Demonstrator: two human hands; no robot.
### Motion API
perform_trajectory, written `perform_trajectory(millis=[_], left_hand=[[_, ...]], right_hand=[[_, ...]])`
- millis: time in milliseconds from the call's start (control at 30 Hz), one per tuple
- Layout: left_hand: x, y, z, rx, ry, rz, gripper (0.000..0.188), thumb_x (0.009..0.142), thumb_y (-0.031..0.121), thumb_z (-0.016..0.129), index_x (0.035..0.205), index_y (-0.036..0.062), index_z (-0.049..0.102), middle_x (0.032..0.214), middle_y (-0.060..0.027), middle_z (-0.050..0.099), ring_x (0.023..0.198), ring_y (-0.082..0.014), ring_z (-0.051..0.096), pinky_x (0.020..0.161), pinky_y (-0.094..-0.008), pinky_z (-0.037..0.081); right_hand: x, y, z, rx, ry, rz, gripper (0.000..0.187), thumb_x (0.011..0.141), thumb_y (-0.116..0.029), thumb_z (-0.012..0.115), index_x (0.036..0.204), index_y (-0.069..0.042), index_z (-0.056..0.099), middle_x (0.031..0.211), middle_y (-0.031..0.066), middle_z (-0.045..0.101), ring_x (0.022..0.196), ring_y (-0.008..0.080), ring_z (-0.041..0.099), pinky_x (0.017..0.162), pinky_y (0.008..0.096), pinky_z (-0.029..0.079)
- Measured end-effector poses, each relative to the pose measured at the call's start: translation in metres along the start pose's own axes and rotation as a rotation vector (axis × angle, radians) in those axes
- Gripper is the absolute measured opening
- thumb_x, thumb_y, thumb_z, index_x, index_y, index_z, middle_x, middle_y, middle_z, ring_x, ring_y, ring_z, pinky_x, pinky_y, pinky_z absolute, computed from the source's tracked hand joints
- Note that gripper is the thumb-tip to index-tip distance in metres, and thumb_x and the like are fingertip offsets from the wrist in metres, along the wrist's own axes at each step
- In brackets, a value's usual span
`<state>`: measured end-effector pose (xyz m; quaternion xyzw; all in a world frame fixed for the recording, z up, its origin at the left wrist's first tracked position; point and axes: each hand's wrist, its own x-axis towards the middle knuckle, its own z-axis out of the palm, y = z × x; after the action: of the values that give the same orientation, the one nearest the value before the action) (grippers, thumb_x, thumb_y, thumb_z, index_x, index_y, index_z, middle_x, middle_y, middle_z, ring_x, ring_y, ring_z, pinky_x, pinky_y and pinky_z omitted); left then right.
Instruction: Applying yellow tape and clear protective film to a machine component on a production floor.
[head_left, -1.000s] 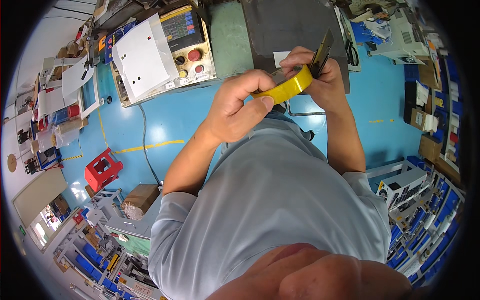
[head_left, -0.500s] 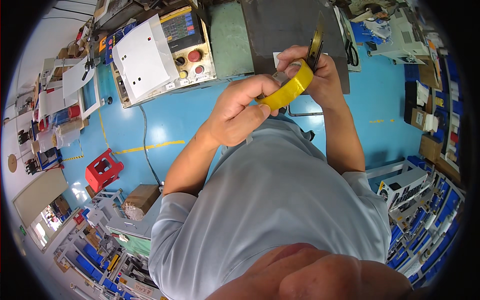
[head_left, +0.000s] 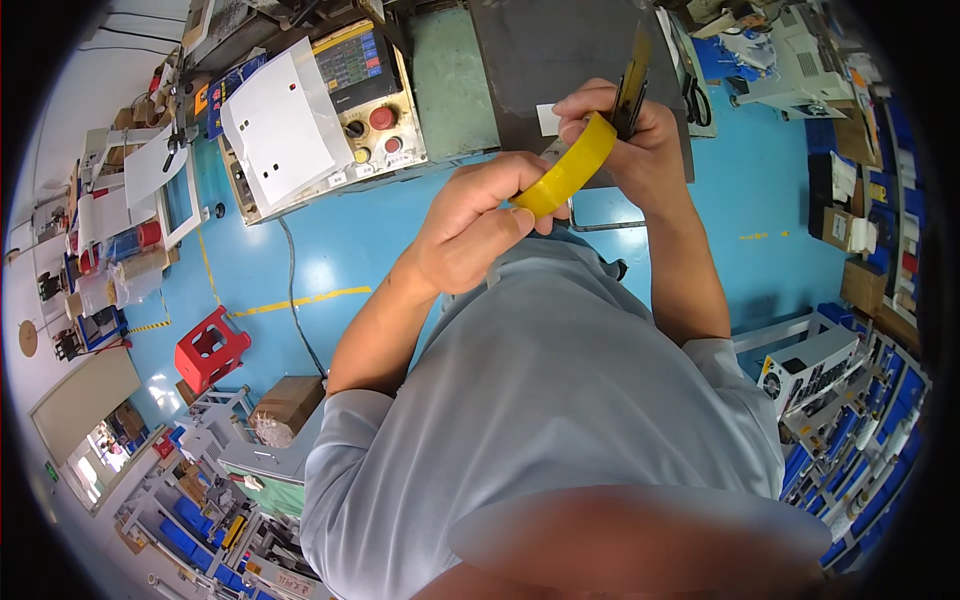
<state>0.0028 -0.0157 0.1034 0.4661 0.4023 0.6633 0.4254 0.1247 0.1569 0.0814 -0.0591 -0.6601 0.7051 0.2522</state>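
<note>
A roll of yellow tape (head_left: 572, 168) is held on a slant between my two hands, in front of my chest. My left hand (head_left: 475, 222) pinches its lower left end, thumb in front and fingers bent behind. My right hand (head_left: 640, 150) is closed around a dark utility knife (head_left: 630, 98) that points upward, its blade blurred. The fingers of that hand also reach the upper end of the tape roll. Beyond them lies a dark flat board (head_left: 560, 50), with a small white piece (head_left: 547, 119) at the right fingertips.
A control panel (head_left: 410, 140) with buttons and a screen stands at the front left, white sheets (head_left: 285, 130) on it. Black scissors (head_left: 697, 100) lie right of the board. A red stool (head_left: 212, 350) is on the blue floor, near a cardboard box (head_left: 290, 405). Shelves line the right side.
The tape roll has turned slightly, showing more of its outer face. Both hands keep their hold and have barely moved. The view has shifted a little.
</note>
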Motion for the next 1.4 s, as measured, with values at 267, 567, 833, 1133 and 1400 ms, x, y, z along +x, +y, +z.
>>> perform_trajectory(millis=[267,567,833,1133,1400], left_hand=[[-0.003,0.010,0.001,0.074,-0.008,-0.180,0.028,0.090,0.019,0.045,0.098,-0.0055,0.058,0.085,-0.0100,0.059,0.076,-0.0149,0.055,0.070,-0.0274,0.044],[-0.002,0.004,0.007,0.080,0.056,-0.113,0.022,0.090,0.012,0.044,0.094,-0.0026,0.060,0.076,-0.0070,0.059,0.069,-0.0131,0.053,0.062,-0.0264,0.042],[-0.001,0.009,0.009,0.074,0.056,-0.179,0.021,0.091,0.013,0.044,0.092,-0.0025,0.060,0.075,-0.0056,0.058,0.068,-0.0115,0.052,0.062,-0.0258,0.041],[0.000,0.006,0.012,0.033,0.082,-0.087,0.019,0.088,0.007,0.041,0.091,-0.0033,0.057,0.082,-0.0081,0.060,0.069,-0.0131,0.053,0.064,-0.0259,0.043],[0.000,0.006,0.012,0.097,0.086,-0.092,0.017,0.089,0.008,0.044,0.090,-0.0030,0.057,0.077,-0.0079,0.060,0.068,-0.0135,0.054,0.061,-0.0269,0.043]], right_hand=[[0.000,-0.016,0.009,-0.097,0.075,0.057,0.025,0.079,0.008,0.062,0.102,0.001,0.067,0.092,0.0068,0.062,0.084,0.0138,0.061,0.075,0.0229,0.049],[0.000,-0.007,-0.005,-0.162,-0.027,-0.057,0.025,0.082,0.000,0.068,0.106,0.001,0.068,0.099,0.0056,0.064,0.088,0.0089,0.059,0.078,0.0231,0.048],[0.001,-0.010,0.002,-0.228,-0.070,-0.154,0.027,0.080,0.001,0.066,0.107,0.001,0.068,0.090,0.0052,0.058,0.082,0.0132,0.060,0.074,0.0237,0.048],[-0.001,-0.007,0.002,-0.010,0.068,-0.024,0.026,0.077,0.009,0.060,0.101,0.002,0.067,0.096,0.0091,0.061,0.089,0.0157,0.060,0.076,0.0243,0.048],[0.000,-0.010,-0.003,-0.116,0.013,-0.133,0.026,0.080,0.005,0.066,0.106,0.001,0.068,0.096,0.0054,0.062,0.083,0.0117,0.058,0.074,0.0237,0.045]])
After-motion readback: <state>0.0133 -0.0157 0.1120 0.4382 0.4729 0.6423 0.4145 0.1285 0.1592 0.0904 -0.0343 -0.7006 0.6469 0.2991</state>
